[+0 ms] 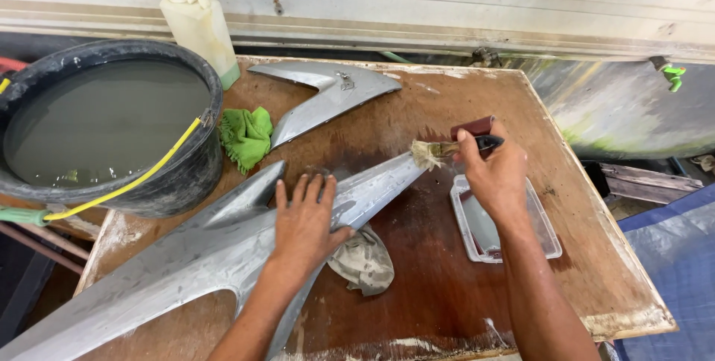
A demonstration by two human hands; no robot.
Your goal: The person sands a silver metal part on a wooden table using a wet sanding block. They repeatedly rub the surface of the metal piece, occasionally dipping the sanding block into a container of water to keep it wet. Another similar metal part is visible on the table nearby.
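A long grey metal panel [186,257] lies across the wooden table [447,286], its pointed tip toward the middle. My left hand [305,219] rests flat on it with fingers spread, holding nothing. My right hand [495,175] grips a paintbrush [447,149] with a dark red handle; its pale bristles touch the panel's tip. Just below that hand sits a clear rectangular plastic tray [547,238]. A grey crumpled rag [365,260] lies under the panel's edge.
A second, smaller grey panel [328,96] lies at the table's far side beside a green cloth [246,137]. A black tub of murky water [112,122] stands at left with a yellow hose. A pale plastic bottle [201,29] stands behind it.
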